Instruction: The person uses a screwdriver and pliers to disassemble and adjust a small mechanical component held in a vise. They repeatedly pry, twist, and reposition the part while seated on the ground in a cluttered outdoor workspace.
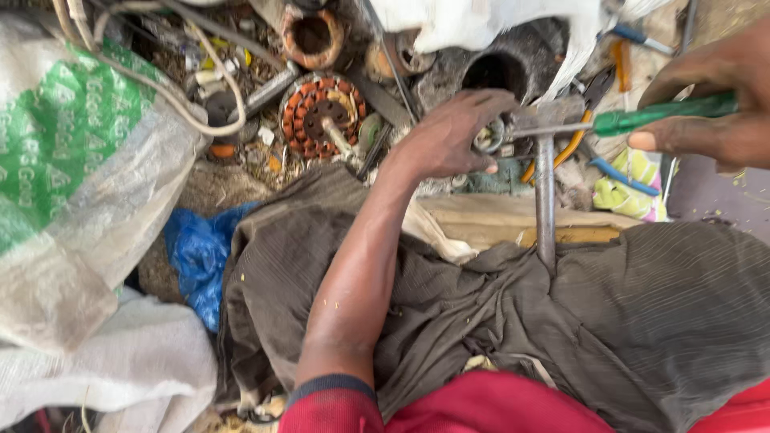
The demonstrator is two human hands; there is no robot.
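Holding a small metal ring (488, 138) pinched in the left hand (449, 136) grip, right beside a metal hammer head (553, 115). Right hand (710, 100) grip is wrapped tight round a green-handled screwdriver (642, 120), tip aimed at the ring. Copper-wound motor stator (321, 116) sits just left.

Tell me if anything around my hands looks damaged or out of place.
A stripped motor stator with bare copper windings lies loose in a heap of scrap and cables, beside a rusty ring. Your left hand holds a small metal ring, and your right hand holds a green-handled screwdriver.
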